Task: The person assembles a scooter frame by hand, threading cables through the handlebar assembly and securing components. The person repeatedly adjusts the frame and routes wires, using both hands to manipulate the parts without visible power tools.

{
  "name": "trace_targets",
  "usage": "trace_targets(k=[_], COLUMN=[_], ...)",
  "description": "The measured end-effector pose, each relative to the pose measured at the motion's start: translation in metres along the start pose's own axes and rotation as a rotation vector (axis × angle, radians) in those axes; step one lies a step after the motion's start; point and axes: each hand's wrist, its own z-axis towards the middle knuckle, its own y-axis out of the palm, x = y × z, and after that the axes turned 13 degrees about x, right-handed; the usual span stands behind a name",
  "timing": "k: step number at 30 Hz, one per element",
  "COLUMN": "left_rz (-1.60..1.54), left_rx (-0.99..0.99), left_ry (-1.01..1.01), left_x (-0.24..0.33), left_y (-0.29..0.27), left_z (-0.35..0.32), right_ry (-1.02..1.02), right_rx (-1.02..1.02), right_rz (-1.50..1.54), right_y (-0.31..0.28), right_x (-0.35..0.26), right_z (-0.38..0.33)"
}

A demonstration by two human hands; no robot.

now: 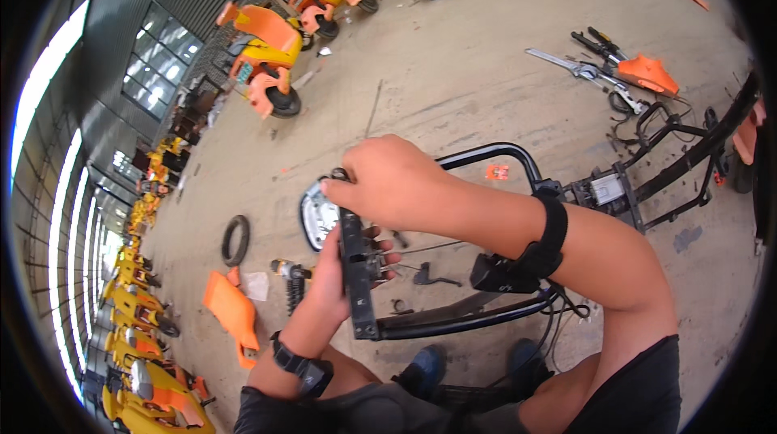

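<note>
A black tubular vehicle frame (465, 320) lies before me, with a flat, hole-punched crossbar (356, 284) at its near left end. My left hand (330, 276) wraps round this crossbar from the left, and its fingertips show on the far side beside a small metal fitting (375, 265). At the crossbar's upper end my right hand (387, 179) is closed, thumb and fingers pinched at a small dark part whose kind is hidden. A thin cable (429, 248) runs from the fitting toward the right. Just behind the hands is a rounded, shiny lamp-like part (317, 217).
On the floor lie a black tyre (235, 240), an orange panel (231, 308), a coil-spring shock absorber (295, 288) and a brake lever (433, 276). Farther right are fork-like metal parts (595, 70) and an orange piece (647, 74). Yellow-orange scooters (271, 49) line the left and back.
</note>
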Motion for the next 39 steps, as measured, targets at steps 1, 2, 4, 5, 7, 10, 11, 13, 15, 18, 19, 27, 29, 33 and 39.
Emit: trace_targets(k=[1, 2, 4, 5, 7, 10, 11, 13, 15, 18, 19, 27, 29, 33, 39], left_rz=[0.01, 0.021, 0.014, 0.025, 0.04, 0.029, 0.004, 0.007, 0.035, 0.039, 0.024, 0.05, 0.051, 0.044, -0.003], left_rx=[0.009, 0.017, -0.002, 0.013, 0.012, 0.03, 0.017, 0.027, 0.079, 0.073, 0.052, -0.023, 0.0, -0.012, -0.052], left_ry=[0.006, 0.01, 0.017, 0.021, 0.08, 0.103, 0.09, 0.093, 0.12, 0.158, 0.158, 0.171, 0.178, 0.2, 0.149], left_x=[-0.004, -0.006, -0.005, -0.007, -0.006, -0.004, -0.007, -0.005, -0.005, -0.005, -0.007, -0.005, -0.006, -0.007, -0.009], left_y=[-0.002, 0.001, 0.005, 0.006, 0.008, 0.01, 0.008, 0.009, 0.011, 0.01, 0.005, 0.006, 0.005, 0.006, -0.001], left_z=[0.001, 0.005, 0.006, 0.008, 0.008, 0.01, 0.011, 0.012, 0.01, 0.003, 0.006, 0.014, 0.012, 0.011, 0.019], right_ry=[0.015, 0.024, 0.029, 0.079, 0.101, 0.149, 0.148, 0.073, 0.256, 0.403, 0.433, 0.449, 0.472, 0.403, 0.284], right_rx=[0.018, 0.024, 0.044, 0.016, -0.014, -0.066, -0.066, -0.037, -0.092, -0.253, -0.316, -0.336, -0.327, -0.314, -0.305], right_rz=[0.017, 0.041, 0.126, 0.175, 0.192, 0.163, 0.159, 0.098, 0.192, 0.272, 0.286, 0.288, 0.344, 0.408, 0.393], right_y=[0.005, 0.003, -0.001, -0.005, -0.012, -0.025, -0.025, -0.033, -0.042, -0.048, -0.049, -0.05, -0.049, -0.043, -0.036], right_x=[0.003, 0.009, 0.012, 0.01, 0.004, -0.006, -0.005, -0.004, -0.012, -0.017, -0.016, -0.005, -0.004, -0.002, -0.005], right_z=[-0.002, -0.004, -0.003, -0.006, -0.006, -0.006, -0.007, -0.006, -0.01, -0.01, -0.009, -0.007, -0.008, -0.012, -0.013])
